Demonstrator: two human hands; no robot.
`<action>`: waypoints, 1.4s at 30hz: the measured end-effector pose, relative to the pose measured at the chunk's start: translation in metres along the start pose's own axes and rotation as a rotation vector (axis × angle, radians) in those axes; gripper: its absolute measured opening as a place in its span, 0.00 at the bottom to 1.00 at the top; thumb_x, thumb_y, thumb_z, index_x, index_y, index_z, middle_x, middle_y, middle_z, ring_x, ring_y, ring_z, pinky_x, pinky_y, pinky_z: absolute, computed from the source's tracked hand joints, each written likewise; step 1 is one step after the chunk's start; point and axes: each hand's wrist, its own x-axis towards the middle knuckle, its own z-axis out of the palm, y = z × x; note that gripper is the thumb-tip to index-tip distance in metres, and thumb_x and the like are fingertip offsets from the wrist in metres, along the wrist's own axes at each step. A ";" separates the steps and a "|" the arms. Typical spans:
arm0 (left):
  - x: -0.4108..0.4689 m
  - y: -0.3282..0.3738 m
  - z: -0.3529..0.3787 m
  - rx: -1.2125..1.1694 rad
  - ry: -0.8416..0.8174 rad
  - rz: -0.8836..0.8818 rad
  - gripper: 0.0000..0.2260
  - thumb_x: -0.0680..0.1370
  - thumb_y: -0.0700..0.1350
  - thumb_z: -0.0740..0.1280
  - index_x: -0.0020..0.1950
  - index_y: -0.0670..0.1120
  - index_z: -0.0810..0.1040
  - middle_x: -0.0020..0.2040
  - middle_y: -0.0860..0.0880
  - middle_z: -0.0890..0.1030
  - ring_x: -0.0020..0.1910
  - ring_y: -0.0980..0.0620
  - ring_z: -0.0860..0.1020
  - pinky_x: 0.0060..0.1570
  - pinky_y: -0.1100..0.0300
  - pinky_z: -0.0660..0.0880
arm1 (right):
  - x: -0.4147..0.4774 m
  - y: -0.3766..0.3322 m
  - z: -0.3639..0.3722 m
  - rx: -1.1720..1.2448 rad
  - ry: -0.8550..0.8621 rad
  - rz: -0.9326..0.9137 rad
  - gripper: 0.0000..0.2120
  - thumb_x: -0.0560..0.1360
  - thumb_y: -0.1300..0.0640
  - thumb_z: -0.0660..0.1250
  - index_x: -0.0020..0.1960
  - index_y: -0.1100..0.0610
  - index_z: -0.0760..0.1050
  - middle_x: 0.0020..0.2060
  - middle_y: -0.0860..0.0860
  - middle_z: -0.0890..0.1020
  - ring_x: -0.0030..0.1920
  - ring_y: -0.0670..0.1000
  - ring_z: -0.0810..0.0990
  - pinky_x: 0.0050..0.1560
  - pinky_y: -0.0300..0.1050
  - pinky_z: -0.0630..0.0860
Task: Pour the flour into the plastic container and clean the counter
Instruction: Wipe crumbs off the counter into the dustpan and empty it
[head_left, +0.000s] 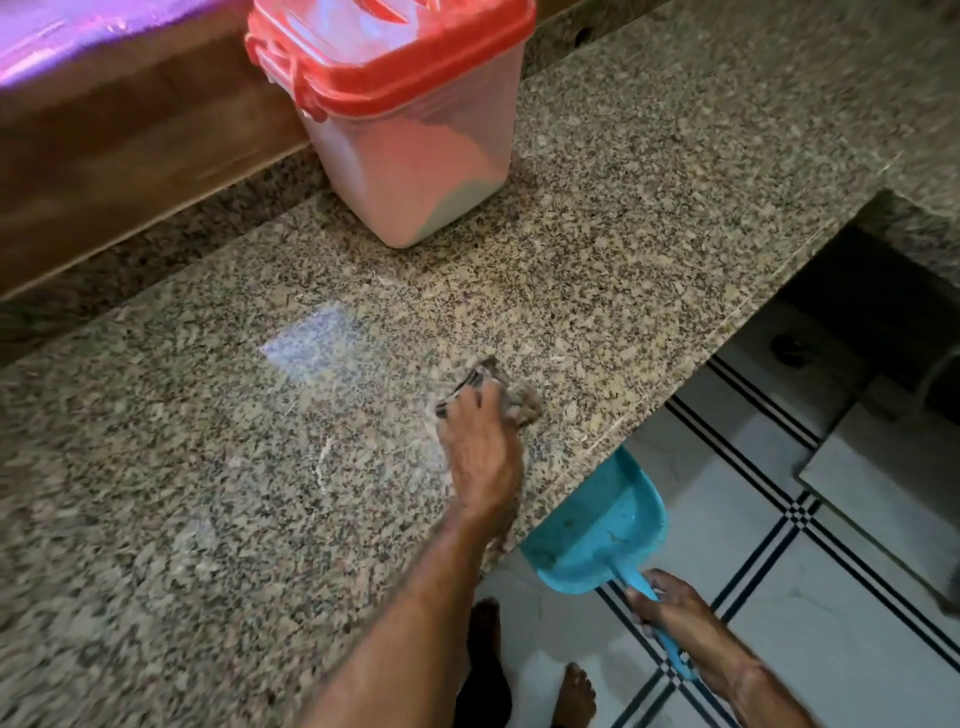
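Observation:
A clear plastic container (410, 135) with a red lid stands at the back of the speckled granite counter (208, 493), partly filled with flour. My left hand (480, 447) presses a greyish cloth (511, 397) flat on the counter near its front edge. Thin streaks of flour (324, 462) lie to the left of that hand. My right hand (675, 616) grips the handle of a blue dustpan (602, 530), held just below the counter edge with its mouth tucked under it.
A wooden ledge (130, 156) runs along the back left of the counter. The counter edge (727, 322) slants from lower middle to upper right. Below it is white tiled floor (831, 623) with black lines, and my bare feet (576, 696).

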 end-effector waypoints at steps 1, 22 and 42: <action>0.003 -0.004 -0.005 -0.035 0.023 -0.025 0.06 0.84 0.51 0.55 0.59 0.55 0.68 0.49 0.52 0.67 0.47 0.52 0.65 0.48 0.57 0.61 | -0.001 -0.002 0.000 -0.003 -0.001 -0.001 0.04 0.82 0.59 0.68 0.55 0.58 0.79 0.44 0.56 0.80 0.43 0.52 0.79 0.45 0.44 0.76; 0.000 -0.047 -0.046 -0.317 0.272 -0.353 0.08 0.83 0.52 0.60 0.53 0.52 0.77 0.52 0.53 0.80 0.42 0.59 0.79 0.29 0.60 0.78 | 0.002 0.000 -0.030 -0.144 -0.104 -0.105 0.07 0.81 0.60 0.69 0.55 0.63 0.78 0.36 0.54 0.78 0.38 0.51 0.75 0.42 0.44 0.72; -0.023 -0.047 -0.028 -0.099 0.204 -0.608 0.10 0.84 0.54 0.60 0.60 0.52 0.74 0.59 0.46 0.75 0.46 0.55 0.73 0.38 0.64 0.70 | 0.026 0.010 -0.047 -0.234 -0.249 -0.181 0.05 0.82 0.55 0.68 0.53 0.57 0.79 0.42 0.54 0.80 0.44 0.52 0.78 0.49 0.48 0.75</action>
